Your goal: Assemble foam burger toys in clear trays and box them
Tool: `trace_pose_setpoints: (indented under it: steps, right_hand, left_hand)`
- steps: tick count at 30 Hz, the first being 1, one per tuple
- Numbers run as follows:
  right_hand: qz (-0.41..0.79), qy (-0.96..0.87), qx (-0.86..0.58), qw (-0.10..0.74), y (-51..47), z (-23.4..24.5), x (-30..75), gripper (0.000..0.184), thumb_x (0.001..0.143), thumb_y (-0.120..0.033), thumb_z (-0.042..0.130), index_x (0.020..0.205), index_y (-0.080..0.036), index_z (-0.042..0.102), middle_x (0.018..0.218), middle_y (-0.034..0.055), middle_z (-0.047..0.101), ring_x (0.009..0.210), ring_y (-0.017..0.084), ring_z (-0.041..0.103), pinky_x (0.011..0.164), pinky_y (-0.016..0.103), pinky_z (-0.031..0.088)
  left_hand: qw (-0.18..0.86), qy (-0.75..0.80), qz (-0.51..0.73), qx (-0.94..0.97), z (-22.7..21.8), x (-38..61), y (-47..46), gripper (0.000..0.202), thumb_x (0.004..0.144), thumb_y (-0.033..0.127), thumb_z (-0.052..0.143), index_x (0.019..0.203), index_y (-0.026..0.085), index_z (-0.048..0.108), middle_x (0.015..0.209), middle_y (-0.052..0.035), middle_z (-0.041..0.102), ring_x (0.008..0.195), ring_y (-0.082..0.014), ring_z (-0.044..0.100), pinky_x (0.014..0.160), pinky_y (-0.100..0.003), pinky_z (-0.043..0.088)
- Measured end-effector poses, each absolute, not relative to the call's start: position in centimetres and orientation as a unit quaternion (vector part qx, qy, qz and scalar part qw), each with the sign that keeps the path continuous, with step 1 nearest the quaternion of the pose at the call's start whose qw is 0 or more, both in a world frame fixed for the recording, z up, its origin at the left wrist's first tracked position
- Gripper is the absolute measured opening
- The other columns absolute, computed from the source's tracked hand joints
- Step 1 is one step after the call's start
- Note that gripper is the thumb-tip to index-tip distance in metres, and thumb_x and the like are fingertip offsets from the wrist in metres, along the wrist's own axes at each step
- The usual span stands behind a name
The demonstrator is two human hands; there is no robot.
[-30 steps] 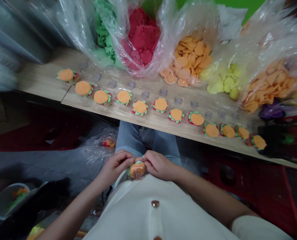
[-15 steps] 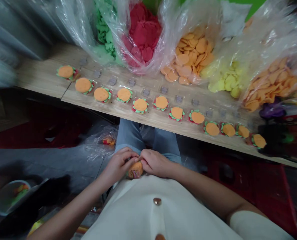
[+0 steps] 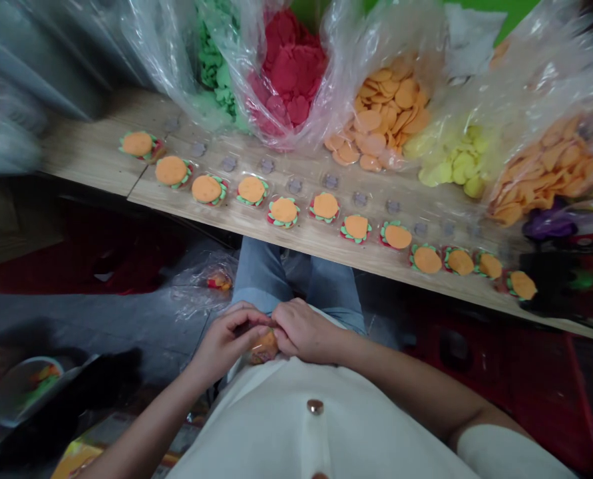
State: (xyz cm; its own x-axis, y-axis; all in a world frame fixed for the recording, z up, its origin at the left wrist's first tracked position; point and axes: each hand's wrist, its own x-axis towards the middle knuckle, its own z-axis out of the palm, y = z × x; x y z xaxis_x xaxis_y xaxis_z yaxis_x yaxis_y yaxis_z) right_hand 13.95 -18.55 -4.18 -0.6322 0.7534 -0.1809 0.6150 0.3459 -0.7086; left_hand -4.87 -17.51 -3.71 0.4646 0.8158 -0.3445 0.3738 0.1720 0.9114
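Observation:
My left hand (image 3: 223, 339) and my right hand (image 3: 303, 330) meet close to my body, above my lap. Both are closed around a small orange burger-shaped piece (image 3: 263, 347), mostly hidden by the fingers. On the wooden board (image 3: 306, 243) ahead lies a long row of several similar stacked pieces (image 3: 283, 211), orange tops over green and red layers. Behind that row runs a line of small clear lids (image 3: 330, 181).
Clear plastic bags stand at the back of the board: green shapes (image 3: 216, 70), red shapes (image 3: 291, 70), orange discs (image 3: 383, 116), yellow pieces (image 3: 453, 163), more orange pieces (image 3: 550, 169). A plastic bag (image 3: 206, 283) lies on the floor left of my knees. A bowl (image 3: 24, 392) sits at lower left.
My hands have closed tighter over the orange piece, which showed plainly one second ago and is now mostly covered. The view has shifted slightly.

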Motion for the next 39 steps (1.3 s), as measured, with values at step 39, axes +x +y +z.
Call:
trace_pose_setpoints:
  steps: [39]
  right_hand:
    - [0.331,-0.885,-0.327,0.012,-17.5,-2.5,17.1,0.023,0.086,-0.033,0.040,0.088,-0.015,0.055,0.078,0.0050,0.061,0.069,0.015,0.053,0.066,0.027,0.038]
  left_hand:
    - [0.587,0.487,0.208,0.612,-3.4,-2.1,-18.9,0.012,0.079,0.027,0.057,0.081,0.017,0.063,0.082,-0.0038,0.061,0.080,-0.0148,0.056,0.073,-0.026,0.043]
